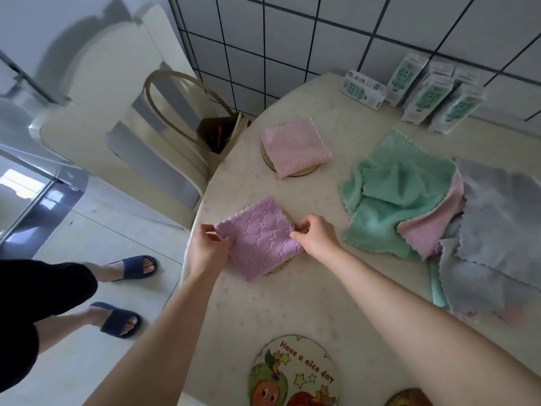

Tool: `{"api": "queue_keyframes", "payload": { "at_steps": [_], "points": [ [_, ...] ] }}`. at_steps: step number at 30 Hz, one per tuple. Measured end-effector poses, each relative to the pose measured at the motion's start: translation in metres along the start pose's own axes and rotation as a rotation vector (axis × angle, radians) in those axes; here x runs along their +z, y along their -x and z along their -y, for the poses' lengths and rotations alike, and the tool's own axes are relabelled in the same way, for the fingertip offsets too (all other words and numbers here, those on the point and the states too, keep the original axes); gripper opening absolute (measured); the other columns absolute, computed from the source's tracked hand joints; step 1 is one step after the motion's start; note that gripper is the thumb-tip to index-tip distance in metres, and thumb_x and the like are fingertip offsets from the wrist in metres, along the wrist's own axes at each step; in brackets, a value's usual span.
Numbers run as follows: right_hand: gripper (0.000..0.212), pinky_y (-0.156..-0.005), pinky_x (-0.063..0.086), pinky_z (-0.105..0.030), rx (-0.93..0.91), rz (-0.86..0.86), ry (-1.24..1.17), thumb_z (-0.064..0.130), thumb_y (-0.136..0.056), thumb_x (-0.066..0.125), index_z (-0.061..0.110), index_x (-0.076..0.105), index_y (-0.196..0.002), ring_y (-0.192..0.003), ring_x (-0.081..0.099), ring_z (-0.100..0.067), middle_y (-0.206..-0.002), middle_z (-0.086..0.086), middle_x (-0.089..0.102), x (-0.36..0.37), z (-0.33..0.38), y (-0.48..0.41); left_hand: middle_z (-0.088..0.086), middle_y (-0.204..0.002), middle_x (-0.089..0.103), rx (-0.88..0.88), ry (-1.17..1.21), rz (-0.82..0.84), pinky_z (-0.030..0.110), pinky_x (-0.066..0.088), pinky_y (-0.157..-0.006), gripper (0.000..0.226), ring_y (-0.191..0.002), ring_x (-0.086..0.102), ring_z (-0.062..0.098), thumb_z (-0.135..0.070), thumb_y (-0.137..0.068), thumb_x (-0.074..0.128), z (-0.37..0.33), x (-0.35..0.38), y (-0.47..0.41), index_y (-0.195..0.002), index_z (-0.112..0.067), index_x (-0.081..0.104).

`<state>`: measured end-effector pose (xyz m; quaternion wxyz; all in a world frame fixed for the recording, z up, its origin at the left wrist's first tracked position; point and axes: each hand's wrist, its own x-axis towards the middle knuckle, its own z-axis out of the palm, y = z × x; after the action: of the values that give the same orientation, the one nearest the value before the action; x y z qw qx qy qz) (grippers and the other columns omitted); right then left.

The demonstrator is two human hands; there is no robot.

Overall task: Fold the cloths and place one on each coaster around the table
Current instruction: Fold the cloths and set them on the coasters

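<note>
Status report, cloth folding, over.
Left hand and right hand pinch purple cloth over middle coaster. Pink cloth sits on far coaster. Printed coaster bare. Nothing blocking.

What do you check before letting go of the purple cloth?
1. Is the purple cloth folded square: ok.
2. Is the middle coaster under it: ok, its rim peeks out.
3. Do the left hand and right hand pinch its corners: ok.
4. Is the pink cloth on the far coaster: ok.
5. Is the printed coaster covered: not ok, bare.
6. Does the cloth pile have more to fold: ok.
</note>
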<state>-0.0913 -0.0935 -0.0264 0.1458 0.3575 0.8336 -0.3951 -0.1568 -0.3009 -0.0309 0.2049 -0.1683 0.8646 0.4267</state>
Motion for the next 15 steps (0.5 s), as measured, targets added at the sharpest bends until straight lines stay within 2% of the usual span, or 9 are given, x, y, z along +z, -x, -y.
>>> {"api": "queue_keyframes", "payload": {
  "at_steps": [2,4,6,8,11,15],
  "points": [
    [0.019,-0.076,0.044,-0.025,-0.046,-0.005,0.036,0.02,-0.079,0.071,0.01,0.064,-0.094,-0.09,0.062,-0.024,-0.094,-0.006,0.069,-0.002,-0.002,0.001,-0.004,-0.089,0.061,0.068,-0.113,-0.043,0.037,0.051,-0.074,0.036,-0.078,0.06,0.021,-0.025,-0.075,0.075,-0.002,-0.001,0.002,-0.103,-0.018,0.054],
    [0.015,-0.078,0.046,-0.027,-0.08,-0.005,0.058,0.015,-0.081,0.067,0.01,0.063,-0.095,-0.089,0.062,-0.023,-0.095,-0.006,0.069,-0.007,-0.007,0.003,0.0,-0.107,0.055,0.153,-0.25,-0.082,0.035,0.046,-0.075,0.044,-0.084,0.053,0.02,-0.026,-0.077,0.073,-0.004,-0.001,0.005,-0.115,-0.018,0.051],
    [0.013,-0.076,0.047,-0.025,-0.089,-0.004,0.068,0.011,-0.083,0.062,0.012,0.063,-0.096,-0.087,0.062,-0.021,-0.094,-0.005,0.068,-0.015,-0.015,0.006,0.002,-0.117,0.049,0.242,-0.405,-0.118,0.035,0.044,-0.074,0.043,-0.096,0.051,0.022,-0.023,-0.08,0.067,-0.009,0.0,0.011,-0.12,-0.02,0.05],
    [0.014,-0.074,0.046,-0.022,-0.101,-0.011,0.072,0.01,-0.084,0.058,0.013,0.063,-0.097,-0.087,0.062,-0.02,-0.094,-0.004,0.068,-0.025,-0.027,0.011,0.005,-0.121,0.048,0.362,-0.527,-0.15,0.038,0.046,-0.076,0.04,-0.107,0.047,0.026,-0.018,-0.082,0.062,-0.017,0.003,0.017,-0.12,-0.02,0.052],
    [0.016,-0.075,0.047,-0.023,-0.113,-0.03,0.082,0.01,-0.087,0.056,0.012,0.063,-0.1,-0.09,0.061,-0.019,-0.096,-0.003,0.067,-0.045,-0.049,0.021,0.006,-0.124,0.052,0.539,-0.653,-0.137,0.039,0.045,-0.089,0.039,-0.115,0.042,0.028,-0.016,-0.081,0.064,-0.032,0.014,0.028,-0.119,-0.017,0.058],
    [0.018,-0.082,0.048,-0.027,-0.139,-0.108,0.088,0.007,-0.085,0.057,0.01,0.064,-0.102,-0.094,0.063,-0.02,-0.099,-0.004,0.069,-0.079,-0.088,0.039,0.003,-0.124,0.054,0.644,-0.701,-0.06,0.041,0.041,-0.093,0.037,-0.116,0.042,0.024,-0.015,-0.08,0.066,-0.051,0.046,0.051,-0.116,-0.018,0.062]
  ]
}}
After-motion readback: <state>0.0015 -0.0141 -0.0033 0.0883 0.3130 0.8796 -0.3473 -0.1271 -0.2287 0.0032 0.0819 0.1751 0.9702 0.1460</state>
